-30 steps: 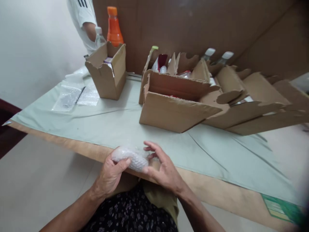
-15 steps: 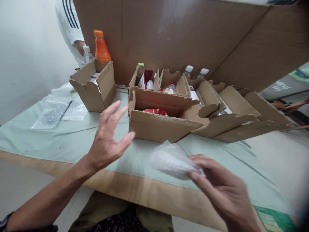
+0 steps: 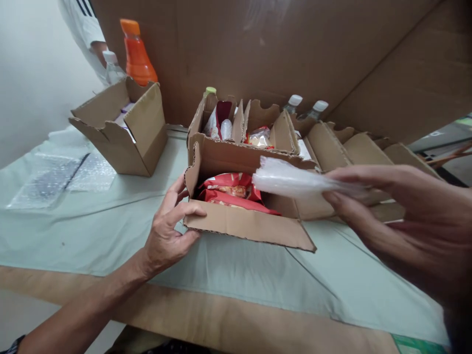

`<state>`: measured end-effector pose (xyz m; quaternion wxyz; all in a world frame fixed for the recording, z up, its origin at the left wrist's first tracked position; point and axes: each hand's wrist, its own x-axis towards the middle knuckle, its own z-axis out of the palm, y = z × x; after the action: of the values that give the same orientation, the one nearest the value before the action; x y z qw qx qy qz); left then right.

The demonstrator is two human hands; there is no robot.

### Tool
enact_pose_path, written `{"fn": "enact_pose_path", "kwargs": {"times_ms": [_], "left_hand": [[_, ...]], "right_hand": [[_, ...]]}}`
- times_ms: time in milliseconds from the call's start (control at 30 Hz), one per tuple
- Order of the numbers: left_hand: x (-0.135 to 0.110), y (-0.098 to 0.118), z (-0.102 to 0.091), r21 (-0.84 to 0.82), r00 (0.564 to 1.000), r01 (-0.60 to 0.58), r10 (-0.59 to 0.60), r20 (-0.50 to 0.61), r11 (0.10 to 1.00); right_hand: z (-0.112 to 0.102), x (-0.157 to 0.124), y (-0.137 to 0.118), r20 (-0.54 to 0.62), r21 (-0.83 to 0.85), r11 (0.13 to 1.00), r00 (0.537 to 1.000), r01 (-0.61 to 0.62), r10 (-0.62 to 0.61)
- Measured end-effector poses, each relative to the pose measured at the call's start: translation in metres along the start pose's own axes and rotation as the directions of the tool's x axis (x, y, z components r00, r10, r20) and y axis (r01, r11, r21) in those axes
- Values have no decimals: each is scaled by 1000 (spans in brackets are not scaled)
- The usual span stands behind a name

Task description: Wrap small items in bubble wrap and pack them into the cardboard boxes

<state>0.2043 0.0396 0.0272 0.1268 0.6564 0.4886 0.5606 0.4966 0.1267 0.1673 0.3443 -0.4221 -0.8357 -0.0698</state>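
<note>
My left hand [image 3: 170, 227] grips the front left corner of an open cardboard box [image 3: 243, 227], thumb on the front flap and fingers along the side wall. Red snack packets [image 3: 231, 192] lie inside that box. My right hand [image 3: 401, 216] pinches a small item wrapped in bubble wrap [image 3: 291, 179] and holds it level over the right part of the open box, a little above the rim.
Behind stand more open boxes [image 3: 258, 123] with bottles and packets, and a separate open box [image 3: 125, 128] at the left. An orange bottle [image 3: 135, 51] and a person in a white shirt [image 3: 83, 24] are at the back left. Bubble wrap sheets [image 3: 62, 177] lie on the green cloth. A tall cardboard wall rises behind.
My left hand let go of the wrapped item, reached forward and took hold of the box corner. My right hand carried the wrapped item up and over the box. The view moved closer.
</note>
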Motion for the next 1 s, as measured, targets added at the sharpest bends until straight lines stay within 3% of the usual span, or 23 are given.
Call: {"fn": "enact_pose_path", "kwargs": {"times_ms": [100,167,267,333,400,500,600,667,733,800,833,900,933,1000], "left_hand": [[-2,-2,2,0,1000,2,-2,-4,1000],[-5,-4,3,-12,1000,-5,5,-3,1000],[-9,-7,3,-34,1000,-26,26,-5,999],[-11,-9,2,-36,999,-45,45,-6,998],[-12,-11,1,-40,998,-58,58,-3,997],[-13,-14,1,-48,998,-67,67,2,997],[-16,-18,2,-40,997,-82,82,-4,996],[-19,-21,5,-51,997,-75,74,-28,996],[-20,-23,6,-108,998,-43,38,-56,993],[-20,-24,5,-172,997,2,-15,-71,985],[-20,-23,3,-189,996,28,-43,-77,982],[-18,-21,-2,-197,991,78,-97,-88,977],[-17,-20,-5,-202,988,104,-124,-90,974],[-14,-20,-8,-221,979,169,-190,-77,961]], "right_hand": [[7,21,-2,187,-263,931,960,253,-208],[10,35,-8,352,-444,854,929,270,-110],[25,53,-25,556,-631,726,812,273,177],[44,62,-31,645,-630,700,729,337,230],[66,65,-32,722,-564,728,660,389,206],[95,65,-23,773,-488,791,603,369,195],[101,62,-16,761,-448,844,621,294,188],[86,56,-14,716,-430,870,678,243,164],[57,42,-13,572,-419,891,813,174,110],[24,18,-12,313,-389,919,948,69,62],[9,3,-10,174,-362,932,983,6,61],[-11,-31,-5,-2,-275,954,992,-120,124],[-13,-48,-1,-17,-213,960,983,-181,182],[0,-74,7,70,-71,953,951,-296,301]]}}
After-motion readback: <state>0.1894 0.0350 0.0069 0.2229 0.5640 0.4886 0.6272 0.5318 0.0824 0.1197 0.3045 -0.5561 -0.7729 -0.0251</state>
